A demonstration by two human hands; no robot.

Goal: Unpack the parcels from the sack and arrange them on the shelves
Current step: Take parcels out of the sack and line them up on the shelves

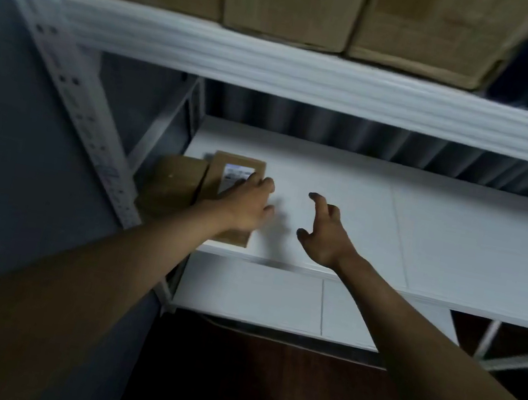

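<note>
A flat brown parcel [225, 173] with a white label lies at the left end of the white middle shelf [391, 220]. My left hand [248, 204] rests on top of this parcel, fingers relaxed over its label and right edge. A second brown parcel [173, 185] lies just to its left, against the shelf post. My right hand [323, 233] hovers over the bare shelf to the right of the parcels, fingers spread and holding nothing. The sack is out of view.
Several large cardboard boxes [287, 3] fill the upper shelf above a thick white beam [310, 75]. A lower white shelf [257, 295] sits beneath. A perforated upright post [75, 94] stands at the left. Dark wooden floor [243, 386] lies below.
</note>
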